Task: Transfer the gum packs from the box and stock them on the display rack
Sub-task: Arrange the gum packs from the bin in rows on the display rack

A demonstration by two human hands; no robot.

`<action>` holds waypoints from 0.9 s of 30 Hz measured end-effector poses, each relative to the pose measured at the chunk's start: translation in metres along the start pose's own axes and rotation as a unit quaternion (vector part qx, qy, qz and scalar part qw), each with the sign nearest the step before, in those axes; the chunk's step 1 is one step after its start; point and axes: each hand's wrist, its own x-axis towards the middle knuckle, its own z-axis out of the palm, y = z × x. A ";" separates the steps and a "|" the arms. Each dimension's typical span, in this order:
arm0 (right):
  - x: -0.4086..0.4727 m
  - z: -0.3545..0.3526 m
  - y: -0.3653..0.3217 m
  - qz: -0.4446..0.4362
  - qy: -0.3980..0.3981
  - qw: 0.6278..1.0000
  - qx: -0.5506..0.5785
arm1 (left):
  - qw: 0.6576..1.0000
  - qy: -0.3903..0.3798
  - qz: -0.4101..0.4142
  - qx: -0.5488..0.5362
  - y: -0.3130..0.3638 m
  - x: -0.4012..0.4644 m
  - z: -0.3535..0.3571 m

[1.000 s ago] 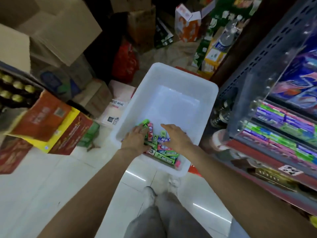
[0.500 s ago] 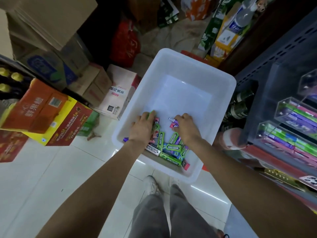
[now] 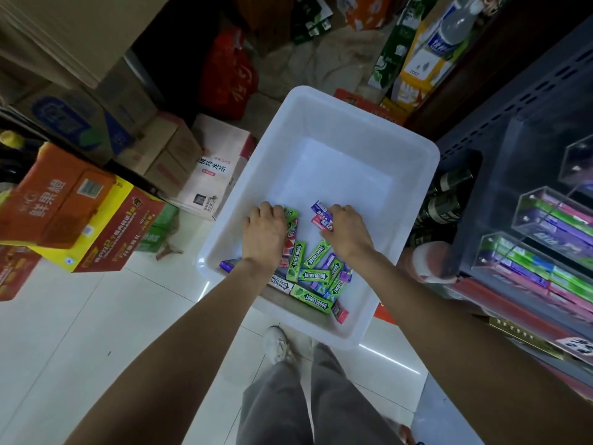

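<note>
A white plastic box (image 3: 414, 175) stands on the floor with several gum packs (image 3: 313, 276), green, purple and red, piled in its near corner. Both hands are inside it. My left hand (image 3: 264, 234) has its fingers curled round green and red packs (image 3: 290, 220). My right hand (image 3: 348, 231) grips purple and red packs (image 3: 321, 216) at its fingertips. The clear display rack (image 3: 552, 252) at the right edge holds rows of green, purple and pink gum packs.
Cardboard cartons (image 3: 167, 155) and orange and yellow drink cases (image 3: 73, 207) crowd the left side. A red bag (image 3: 229, 75) and more boxes stand behind the white box. Dark bottles (image 3: 446, 200) sit under the grey shelf at right. My legs and a shoe (image 3: 279, 345) are below on white tiles.
Both hands have shifted forward in the box from the pile and closed round packs. The camera has tilted down and moved nearer, so the rack's upper shelves have left the view.
</note>
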 end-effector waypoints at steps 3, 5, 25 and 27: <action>-0.003 -0.008 -0.001 0.002 0.017 0.997 0.072 | 0.997 -0.050 -0.022 -0.055 0.003 0.007 0.004; -0.007 -0.014 -0.002 -0.005 0.025 0.993 0.115 | 0.996 -0.048 -0.023 -0.071 0.004 0.008 0.005; -0.104 -0.124 -0.003 -0.037 0.127 0.902 0.410 | 0.578 -0.183 -0.062 -0.793 0.066 -0.029 -0.152; -0.125 -0.148 0.007 -0.041 0.158 0.908 0.386 | 0.588 -0.183 -0.025 -0.787 0.086 -0.033 -0.176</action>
